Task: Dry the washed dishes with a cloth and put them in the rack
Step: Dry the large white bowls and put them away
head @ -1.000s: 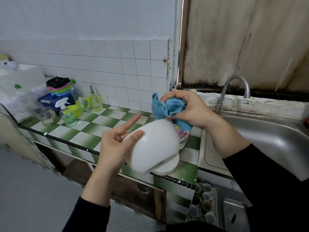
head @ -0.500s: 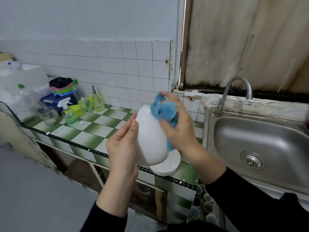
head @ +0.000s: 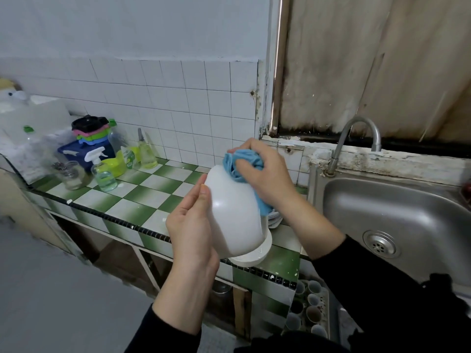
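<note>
Head view

1. White bowl [head: 234,212]: held in the air in front of the person, over the front edge of the green-and-white tiled counter [head: 142,194]. It is tipped onto its side, with the outer wall facing the camera.
2. Left hand [head: 191,225]: lies flat against the bowl's left wall. The visible fingers are straight and pressed together, with the tips pointing up. The fingers behind the bowl are hidden.
3. Right hand [head: 265,174]: sits at the bowl's upper right. The fingers are curled round a bunched blue cloth [head: 242,161] and press it onto the bowl. A tail of the cloth hangs down behind the bowl's right side.
4. White plate [head: 254,256]: lies on the counter's front edge, directly below the bowl. Contact between the two cannot be determined.
5. Stacked dishes [head: 274,220]: just behind the bowl, mostly hidden.
6. Steel sink [head: 382,212] with its curved tap [head: 356,138]: to the right of the counter.
7. Spray bottle [head: 102,171] and glass jar [head: 71,174]: at the counter's far left, well apart from the bowl.
8. Tray of cups [head: 308,312]: below the counter, on the sink side.
</note>
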`<action>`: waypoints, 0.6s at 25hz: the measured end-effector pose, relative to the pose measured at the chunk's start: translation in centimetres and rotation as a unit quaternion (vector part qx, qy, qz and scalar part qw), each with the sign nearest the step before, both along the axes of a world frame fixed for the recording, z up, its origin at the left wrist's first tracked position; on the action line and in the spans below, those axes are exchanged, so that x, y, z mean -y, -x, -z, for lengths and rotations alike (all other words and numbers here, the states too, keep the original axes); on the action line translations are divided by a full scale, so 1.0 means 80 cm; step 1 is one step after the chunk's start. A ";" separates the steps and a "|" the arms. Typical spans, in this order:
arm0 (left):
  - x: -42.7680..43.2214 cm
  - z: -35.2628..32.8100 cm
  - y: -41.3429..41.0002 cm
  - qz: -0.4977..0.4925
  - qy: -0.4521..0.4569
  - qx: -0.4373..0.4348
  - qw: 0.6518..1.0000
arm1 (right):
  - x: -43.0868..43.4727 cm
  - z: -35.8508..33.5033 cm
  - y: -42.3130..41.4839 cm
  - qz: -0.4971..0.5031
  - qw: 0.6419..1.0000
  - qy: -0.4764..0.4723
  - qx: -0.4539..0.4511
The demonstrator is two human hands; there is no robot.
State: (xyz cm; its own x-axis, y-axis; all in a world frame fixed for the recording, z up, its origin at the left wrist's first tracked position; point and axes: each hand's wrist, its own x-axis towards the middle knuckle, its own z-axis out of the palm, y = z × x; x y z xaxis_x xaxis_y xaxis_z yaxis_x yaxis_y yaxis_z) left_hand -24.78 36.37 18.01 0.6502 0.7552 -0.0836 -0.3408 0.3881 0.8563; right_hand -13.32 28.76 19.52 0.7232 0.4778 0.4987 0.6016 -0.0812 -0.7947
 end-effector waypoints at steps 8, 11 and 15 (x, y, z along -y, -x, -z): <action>-0.018 -0.017 -0.014 0.005 -0.020 0.036 0.999 | -0.009 -0.014 -0.005 -0.030 0.998 -0.009 0.049; -0.013 -0.027 -0.018 -0.004 -0.043 0.040 0.998 | -0.025 -0.053 -0.034 -0.010 0.997 0.012 -0.072; -0.015 -0.027 -0.026 0.019 -0.017 0.081 0.996 | -0.019 -0.015 0.009 -0.081 0.971 0.009 0.224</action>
State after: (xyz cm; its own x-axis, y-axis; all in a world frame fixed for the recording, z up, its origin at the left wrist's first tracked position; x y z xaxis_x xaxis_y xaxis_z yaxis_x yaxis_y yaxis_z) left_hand -22.74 37.61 20.21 0.6818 0.7298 0.0499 -0.4603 0.3750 0.8047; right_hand -14.00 30.28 20.70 0.3496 0.5786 0.7369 0.8928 0.0326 -0.4492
